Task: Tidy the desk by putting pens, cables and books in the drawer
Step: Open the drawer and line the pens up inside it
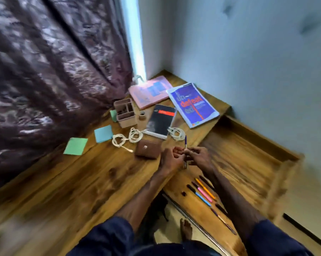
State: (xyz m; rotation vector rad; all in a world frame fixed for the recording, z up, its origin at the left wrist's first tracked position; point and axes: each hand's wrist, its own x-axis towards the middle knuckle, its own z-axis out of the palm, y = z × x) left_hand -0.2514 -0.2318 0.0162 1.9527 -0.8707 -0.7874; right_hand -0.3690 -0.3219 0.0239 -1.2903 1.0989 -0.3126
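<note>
Purple pen [185, 142] stands nearly upright between my two hands, its top poking above my fingers and its lower end showing below them. My hands are together at the front edge of the desk [67, 185]: my left hand [170, 158] pinches the pen from the left with curled fingers, and my right hand [199, 156] pinches it from the right, fingertips of both almost meeting around the barrel. Just to the right of them the drawer [248, 163] stands open, and a row of coloured pens [203, 194] lies at its near end, beside my right forearm. On the desk just beyond my left hand sits a brown wallet [147, 149]. Three coiled white cables [135, 135] lie a little farther back, one of them just beyond the pen's top. A black notebook [160, 121] lies between the cables, with a blue book [193, 106] and a pink book [149, 91] behind it near the wall. A pink organiser [124, 112] and some sticky notes [103, 133] sit to the left, well apart from my hands, close to the dark curtain [45, 71].
</note>
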